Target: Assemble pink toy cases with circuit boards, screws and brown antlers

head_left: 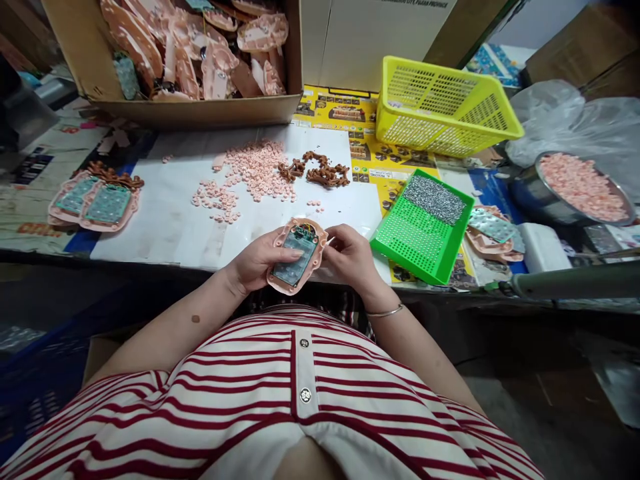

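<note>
2 hands at 1 pink shell [293, 256]
Left hand [257, 259] grips it; right fingers [336, 233] pinch together at its edge.

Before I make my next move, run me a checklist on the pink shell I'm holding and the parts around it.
1. Shell held: ok. Your left hand grips the pink shell, thumb across the circuit board.
2. Board inside the shell's rim: ok.
3. Board fastened down: cannot tell, too small to see.
4. Right hand at the shell's edge: ok, though what its fingertips pinch is unclear.
5. Small metal parts contained: ok, gathered at the far end of the green tray.
6. Small pink pieces contained: not ok, many lie loose on the white sheet.
</note>
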Demonstrator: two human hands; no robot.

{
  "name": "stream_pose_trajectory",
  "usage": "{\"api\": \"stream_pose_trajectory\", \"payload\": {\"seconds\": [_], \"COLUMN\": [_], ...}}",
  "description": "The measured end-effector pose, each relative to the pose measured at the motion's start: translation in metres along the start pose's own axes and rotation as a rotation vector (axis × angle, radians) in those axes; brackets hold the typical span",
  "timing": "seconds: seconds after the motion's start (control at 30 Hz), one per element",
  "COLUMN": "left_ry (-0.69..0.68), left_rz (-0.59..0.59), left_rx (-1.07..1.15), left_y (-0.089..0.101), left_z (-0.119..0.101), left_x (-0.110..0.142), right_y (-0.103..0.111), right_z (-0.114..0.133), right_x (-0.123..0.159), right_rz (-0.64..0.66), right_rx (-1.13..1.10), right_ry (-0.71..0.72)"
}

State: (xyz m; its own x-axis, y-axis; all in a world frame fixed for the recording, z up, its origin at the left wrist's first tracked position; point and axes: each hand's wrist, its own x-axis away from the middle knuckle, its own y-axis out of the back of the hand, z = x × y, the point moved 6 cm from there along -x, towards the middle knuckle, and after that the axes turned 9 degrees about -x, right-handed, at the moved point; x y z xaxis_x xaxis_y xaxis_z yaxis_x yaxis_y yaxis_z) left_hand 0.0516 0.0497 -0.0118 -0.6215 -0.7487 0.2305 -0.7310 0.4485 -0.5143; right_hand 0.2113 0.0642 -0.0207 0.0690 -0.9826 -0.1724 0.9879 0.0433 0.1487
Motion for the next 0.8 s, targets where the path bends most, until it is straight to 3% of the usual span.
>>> {"api": "stream_pose_trajectory", "payload": {"seconds": [0.1,0.27,0.33,0.4,0.5,0.57,0.67,0.8], "left_ry": [0.022,0.011,-0.019,-0.041,-0.04,-0.008,0.046,0.058], "left_rz": [-0.105,-0.216,-0.224,-0.239,-0.267,-0.267,-0.209,-0.118], "left_rx": [-0.04,0.028,0.048,0.054,0.015,-0.035,-0.106,-0.162], "left_y": [0.009,0.022,0.024,0.025,0.026,0.025,0.019,0.007], "left_z": [0.006,0.009,0.005,0.001,-0.003,-0.002,0.003,0.008], "left_x": [-0.004,-0.006,-0.006,-0.004,-0.002,-0.001,0.0,-0.001], "right_y": [-0.006,-0.014,-0.012,-0.005,0.018,0.027,0.025,0.01], "right_z": [-0.002,-0.013,-0.011,-0.008,-0.006,-0.005,-0.002,0.001], "right_x": [0.001,0.012,0.015,0.015,0.01,0.006,0.002,0.0], "right_rz": [0.044,0.194,0.211,0.144,-0.142,-0.256,-0.254,-0.201], "right_rx": [0.114,-0.209,-0.238,-0.215,-0.241,-0.339,-0.478,-0.497], "right_ry": [0.013,-0.277,-0.281,-0.232,-0.164,-0.148,-0.158,-0.172]}}
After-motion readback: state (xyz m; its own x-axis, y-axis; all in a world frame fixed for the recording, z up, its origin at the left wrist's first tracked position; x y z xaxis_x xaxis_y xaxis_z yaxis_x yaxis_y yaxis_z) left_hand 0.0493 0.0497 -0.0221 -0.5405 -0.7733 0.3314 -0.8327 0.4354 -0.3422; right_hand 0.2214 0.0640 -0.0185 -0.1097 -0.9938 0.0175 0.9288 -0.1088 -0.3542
